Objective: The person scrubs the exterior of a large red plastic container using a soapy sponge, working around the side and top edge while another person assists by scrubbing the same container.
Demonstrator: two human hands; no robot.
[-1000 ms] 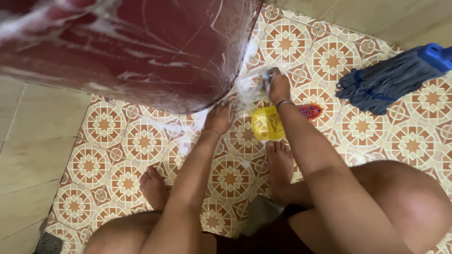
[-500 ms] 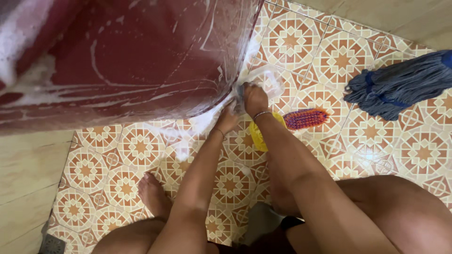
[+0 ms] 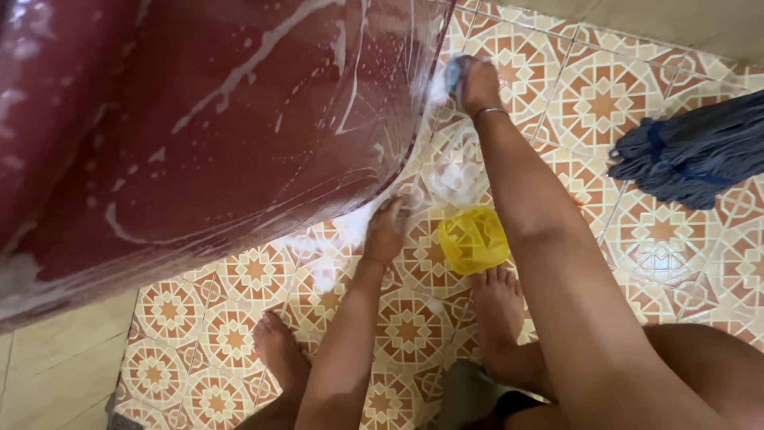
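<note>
- Across the upper left of the frame, a large maroon mattress [image 3: 207, 119] wrapped in clear plastic stands streaked with white suds, its lower edge running from lower left up to top centre, above a patterned orange-and-white tiled floor [image 3: 652, 239]
- At top centre, the right hand [image 3: 477, 80] is closed over a blue scrubbing cloth or sponge [image 3: 454, 72], pressed against the right edge of the soapy plastic; a thin bangle circles the wrist
- Near the middle of the frame, the left hand [image 3: 386, 231] lies with fingers curled at the lower edge of the plastic cover, touching it; whether it grips the film or only steadies it cannot be told
- Between the 2 arms, a yellow tub [image 3: 473, 239] sits on the tiles just beside the right forearm, with a patch of foam [image 3: 454, 163] on the floor above it
- At the right edge, a blue string mop head [image 3: 692, 155] lies well apart from both hands
- At the bottom of the frame, 2 bare feet [image 3: 497, 306] are planted on the wet tiles, 1 just below the tub
- Risk, as a judgement: soapy water on glazed tile under bare feet could cause a slip; the leaning bulk could slide if the left hand loses its hold on slick plastic; the tub stands close enough to the right foot to be knocked over
</note>
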